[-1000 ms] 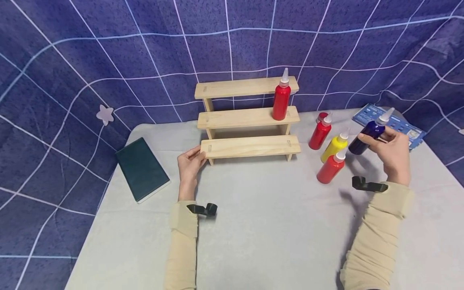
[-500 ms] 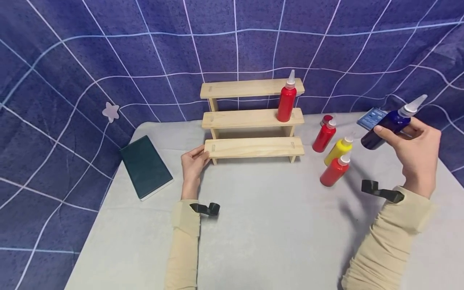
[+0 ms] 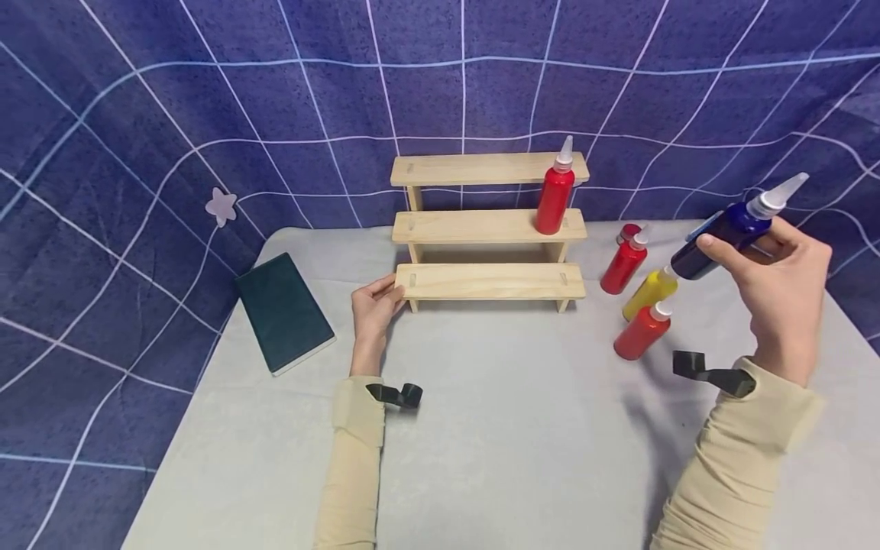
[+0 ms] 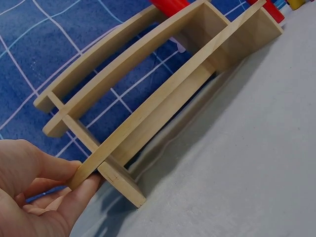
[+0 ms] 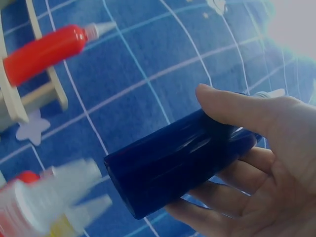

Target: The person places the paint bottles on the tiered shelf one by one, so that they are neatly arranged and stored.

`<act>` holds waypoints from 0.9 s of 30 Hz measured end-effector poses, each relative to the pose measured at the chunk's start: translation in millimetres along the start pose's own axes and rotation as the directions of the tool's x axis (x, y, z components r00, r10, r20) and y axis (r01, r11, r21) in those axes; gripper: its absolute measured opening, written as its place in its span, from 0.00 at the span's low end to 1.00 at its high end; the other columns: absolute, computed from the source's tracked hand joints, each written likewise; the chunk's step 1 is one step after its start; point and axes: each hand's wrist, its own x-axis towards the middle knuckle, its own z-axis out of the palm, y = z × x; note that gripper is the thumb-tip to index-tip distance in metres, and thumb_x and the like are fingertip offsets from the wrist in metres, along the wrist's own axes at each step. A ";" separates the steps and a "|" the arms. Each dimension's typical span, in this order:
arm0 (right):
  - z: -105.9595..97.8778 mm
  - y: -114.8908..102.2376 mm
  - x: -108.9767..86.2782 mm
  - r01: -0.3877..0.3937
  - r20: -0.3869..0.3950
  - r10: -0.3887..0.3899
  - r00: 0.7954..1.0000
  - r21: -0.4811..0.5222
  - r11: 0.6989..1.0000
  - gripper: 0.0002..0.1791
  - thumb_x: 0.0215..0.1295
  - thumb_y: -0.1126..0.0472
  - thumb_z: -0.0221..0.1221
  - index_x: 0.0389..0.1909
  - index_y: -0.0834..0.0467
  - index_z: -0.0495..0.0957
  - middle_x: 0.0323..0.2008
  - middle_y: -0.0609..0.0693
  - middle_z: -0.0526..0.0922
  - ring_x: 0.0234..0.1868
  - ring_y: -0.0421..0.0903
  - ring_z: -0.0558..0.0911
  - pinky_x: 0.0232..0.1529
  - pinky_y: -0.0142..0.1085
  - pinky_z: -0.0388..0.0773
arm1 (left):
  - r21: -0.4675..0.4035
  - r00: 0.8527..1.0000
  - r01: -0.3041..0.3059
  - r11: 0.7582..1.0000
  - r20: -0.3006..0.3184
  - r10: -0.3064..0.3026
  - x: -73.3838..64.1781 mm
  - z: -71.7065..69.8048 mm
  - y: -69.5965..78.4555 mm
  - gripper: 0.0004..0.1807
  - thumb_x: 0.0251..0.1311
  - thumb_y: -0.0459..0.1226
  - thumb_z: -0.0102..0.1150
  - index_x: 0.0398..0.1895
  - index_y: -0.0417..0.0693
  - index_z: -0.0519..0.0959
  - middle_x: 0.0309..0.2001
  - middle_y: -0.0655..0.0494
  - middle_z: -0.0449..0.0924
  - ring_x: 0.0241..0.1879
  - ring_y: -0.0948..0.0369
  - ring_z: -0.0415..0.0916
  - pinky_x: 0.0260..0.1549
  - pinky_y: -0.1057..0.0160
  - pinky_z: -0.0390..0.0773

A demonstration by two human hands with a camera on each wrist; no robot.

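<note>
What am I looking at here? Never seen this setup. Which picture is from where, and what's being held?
There's no robot: these are a person's bare hands. The wide picture comes from a camera worn on the head, looking forward and down; the two close-ups come from cameras on each wrist.

The left hand pinches the left end of the lowest step of a three-step wooden stand. The right hand grips a dark blue bottle, tilted.

A red bottle stands on the middle step. On the pale table, right of the stand, are two more red bottles and a yellow bottle. Far left lies a dark flat rectangle; I can't tell whether it's a book.
</note>
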 end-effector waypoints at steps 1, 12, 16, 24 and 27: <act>2.4 -0.8 -1.3 0.006 0.004 -0.006 1.000 -0.001 1.000 0.19 0.40 0.79 0.73 0.36 0.65 0.86 0.25 0.47 0.87 0.25 0.38 0.82 0.28 0.22 0.76 | -0.004 1.000 -0.001 1.000 0.002 0.001 -0.1 0.2 0.3 0.20 0.61 0.25 0.59 0.58 0.33 0.76 0.52 0.36 0.79 0.47 0.56 0.81 0.42 0.70 0.84; 29.8 -8.2 -16.9 0.047 0.145 -0.033 0.989 -0.097 0.994 0.16 0.43 0.75 0.73 0.37 0.62 0.85 0.25 0.44 0.87 0.25 0.36 0.82 0.28 0.22 0.75 | -0.033 1.000 0.001 0.999 0.021 -0.001 0.3 0.8 3.0 0.20 0.61 0.23 0.57 0.58 0.32 0.76 0.53 0.34 0.79 0.53 0.50 0.79 0.45 0.69 0.83; 37.5 -8.2 -20.8 0.075 0.190 -0.033 0.981 -0.221 0.972 0.16 0.46 0.71 0.74 0.39 0.59 0.85 0.26 0.39 0.86 0.27 0.34 0.83 0.31 0.21 0.77 | -0.034 1.000 0.007 0.999 0.023 -0.006 0.3 0.7 4.4 0.20 0.61 0.23 0.57 0.58 0.32 0.76 0.53 0.34 0.79 0.52 0.50 0.79 0.46 0.68 0.83; 63.1 0.2 -27.1 0.130 0.277 -0.025 0.960 -0.365 0.922 0.18 0.50 0.64 0.74 0.44 0.56 0.83 0.28 0.31 0.85 0.30 0.31 0.84 0.33 0.19 0.78 | -0.026 1.000 0.004 1.000 0.016 -0.003 -1.3 0.2 5.2 0.20 0.61 0.23 0.57 0.58 0.32 0.76 0.53 0.34 0.79 0.52 0.49 0.79 0.45 0.68 0.84; 74.1 6.4 -30.1 0.150 0.320 -0.027 0.947 -0.366 0.918 0.19 0.51 0.64 0.73 0.45 0.58 0.82 0.29 0.30 0.84 0.31 0.30 0.84 0.35 0.19 0.79 | -0.036 1.000 0.013 0.999 0.017 -0.013 -1.7 0.0 3.7 0.21 0.61 0.23 0.57 0.58 0.32 0.76 0.54 0.34 0.78 0.53 0.49 0.79 0.44 0.69 0.84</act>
